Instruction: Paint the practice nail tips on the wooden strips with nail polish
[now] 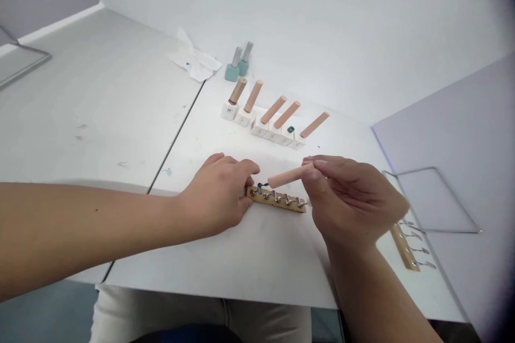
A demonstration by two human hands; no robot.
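My right hand [350,193] pinches a nail polish brush by its long peach cap [287,176]. The dark bristle end touches or hovers just over a green-coated nail tip [259,189]; which of the two I cannot tell. That tip stands at the left end of a wooden bar [277,202] fitted with several metal clips. My left hand [221,190] closes its thumb and fingers around the bar's left end, steadying it on the table. Behind the bar, one white polish bottle [285,138] is uncapped, with green around its neck.
Several capped white bottles [259,127] stand in a row behind my hands. Two teal bottles [232,72] and a crumpled tissue [197,64] are farther back. On the right lie a second clip bar [404,249] and a wire stand [442,169]. A seam [173,142] crosses the white table.
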